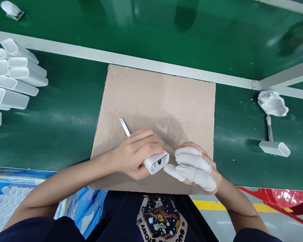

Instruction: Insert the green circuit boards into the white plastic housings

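Head view: left hand (141, 151) clenched on a white casing (150, 164) over the near half of the cardboard sheet (146, 97), open end facing right; metal strip (125, 127) shows past the hand's far side. Right hand (202, 168), 4 white finger covers (194, 162), just right of the casing, can't tell if gripping. Stacked casings (30, 77) left on green bench (65, 101), 1 lone casing (272, 148) right.

White tubes (20, 85) cut off (left edge), metal strip (124, 126), lower end hidden

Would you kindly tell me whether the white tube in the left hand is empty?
The white tube isn't empty: a dark part shows inside.
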### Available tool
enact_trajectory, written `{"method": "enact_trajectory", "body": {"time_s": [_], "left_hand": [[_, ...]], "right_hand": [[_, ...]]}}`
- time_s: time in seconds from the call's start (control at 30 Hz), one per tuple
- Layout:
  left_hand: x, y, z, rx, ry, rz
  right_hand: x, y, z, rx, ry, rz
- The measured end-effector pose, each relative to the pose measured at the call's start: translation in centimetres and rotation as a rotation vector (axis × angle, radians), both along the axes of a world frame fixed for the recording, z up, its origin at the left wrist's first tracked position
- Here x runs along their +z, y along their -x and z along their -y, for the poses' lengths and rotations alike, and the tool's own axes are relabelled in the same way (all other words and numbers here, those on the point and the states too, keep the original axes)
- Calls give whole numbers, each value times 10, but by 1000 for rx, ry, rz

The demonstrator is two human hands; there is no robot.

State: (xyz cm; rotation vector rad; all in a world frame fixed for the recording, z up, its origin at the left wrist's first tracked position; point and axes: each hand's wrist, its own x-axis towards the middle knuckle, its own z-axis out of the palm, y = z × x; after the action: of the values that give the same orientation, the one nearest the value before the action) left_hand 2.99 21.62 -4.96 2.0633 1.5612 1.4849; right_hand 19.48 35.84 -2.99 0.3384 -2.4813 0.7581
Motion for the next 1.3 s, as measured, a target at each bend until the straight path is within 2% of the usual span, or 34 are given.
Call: {"method": "enact_trajectory", "body": {"time_s": [0.13,0.23,0.63,0.97,1.17,1.3], "left_hand": [[0,2,1,40,-3,-63],[1,1,1,48,-13,-98],[1,0,0,132,-18,-249],[-1,0,-1,175,-5,-281],[-3,-1,-1,176,-1,-285],[-4,-2,-1,177,5,-278]], "right_hand": [[0,3,1,51,118,-53],[0,8,2,82,101,9],[-9,9,6,9,58,40],[-12,11,6,-14,34,56],[-15,11,7,-6,99,70],[-15,13,10,-51,165,80]]}}
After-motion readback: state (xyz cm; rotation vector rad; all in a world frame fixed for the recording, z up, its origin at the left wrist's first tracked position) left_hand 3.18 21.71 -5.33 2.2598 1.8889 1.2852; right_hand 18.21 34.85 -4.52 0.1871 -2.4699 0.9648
